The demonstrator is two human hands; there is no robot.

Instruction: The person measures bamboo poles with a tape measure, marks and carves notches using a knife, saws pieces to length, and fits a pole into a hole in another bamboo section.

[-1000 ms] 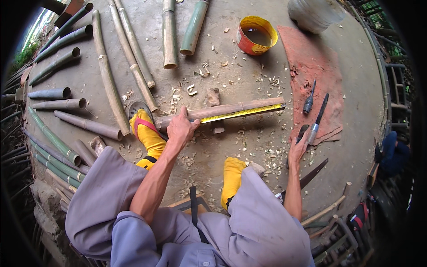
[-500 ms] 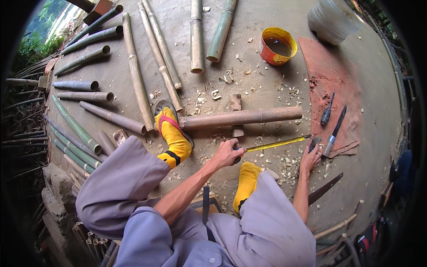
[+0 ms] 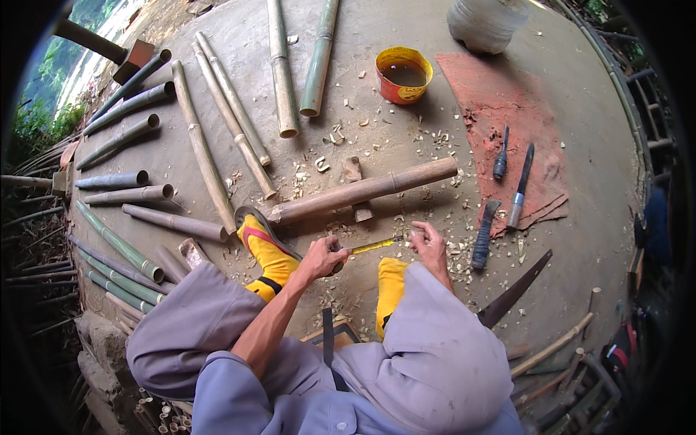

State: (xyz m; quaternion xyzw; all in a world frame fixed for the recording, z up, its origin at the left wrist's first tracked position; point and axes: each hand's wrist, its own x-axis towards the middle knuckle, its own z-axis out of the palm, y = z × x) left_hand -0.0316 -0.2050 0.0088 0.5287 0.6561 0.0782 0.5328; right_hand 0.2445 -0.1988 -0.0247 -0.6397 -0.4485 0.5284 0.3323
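Observation:
My left hand is closed around a tape measure, which sticks out below the fingers. From it a short yellow blade runs to the right, over the ground. Just past the blade's end is my right hand, empty, its fingers bent but apart. In front of both hands lies a brown bamboo length, resting across a small wooden block. My left foot, in a yellow sock and sandal, is at the bamboo's left end. A dark-handled chisel-like tool lies to the right of my right hand.
A red cloth bears a dark-handled pointed tool and a knife. A saw blade lies near my right knee. Beyond are a bucket of dark liquid and a cloudy plastic container. Bamboo poles fan out leftward; shavings litter the ground.
My right hand has let go of the dark-handled tool, now on the ground, and moved left toward my left hand. The tape's extended blade is shorter. The bamboo length is tilted more.

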